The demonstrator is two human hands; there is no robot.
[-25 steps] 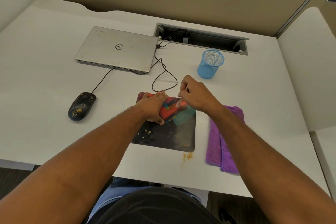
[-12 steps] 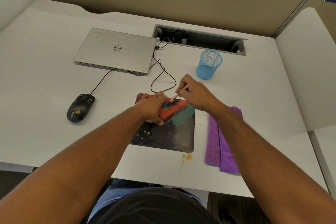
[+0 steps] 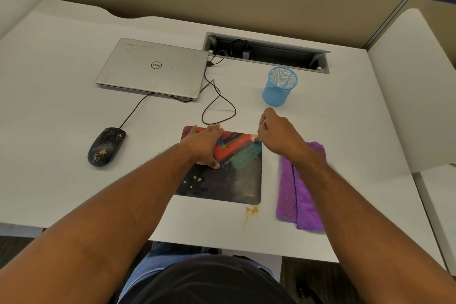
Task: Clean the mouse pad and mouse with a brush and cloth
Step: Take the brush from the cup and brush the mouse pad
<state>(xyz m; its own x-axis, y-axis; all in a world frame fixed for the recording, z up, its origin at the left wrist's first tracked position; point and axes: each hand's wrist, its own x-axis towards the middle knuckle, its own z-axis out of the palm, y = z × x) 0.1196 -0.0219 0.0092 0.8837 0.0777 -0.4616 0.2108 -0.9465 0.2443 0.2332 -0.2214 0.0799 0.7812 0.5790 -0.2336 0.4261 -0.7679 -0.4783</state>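
The left hand (image 3: 206, 145) lies flat, fingers straight and together, pressing the far left part of the pad (image 3: 229, 175) onto the white tabletop (image 3: 61, 111). The right hand (image 3: 277, 134) is curled at the pad's far right corner, gripping a thin pale brush (image 3: 256, 139) whose blurred tip meets the pad edge just below the fist; little else of the brush shows. Yellowish specks dot the pad's dark near left part, and a tan smear (image 3: 251, 211) sits on the tabletop just off its near right corner. The purple cloth (image 3: 299, 197), folded, lies right of the pad, partly under the right forearm, touched by neither hand. The black mouse (image 3: 106, 147), spotted with the same yellow specks, rests well left of the pad, apart from both hands; its cable runs toward the closed laptop (image 3: 153, 68). A blue mesh cup (image 3: 280, 86) stands beyond the right hand
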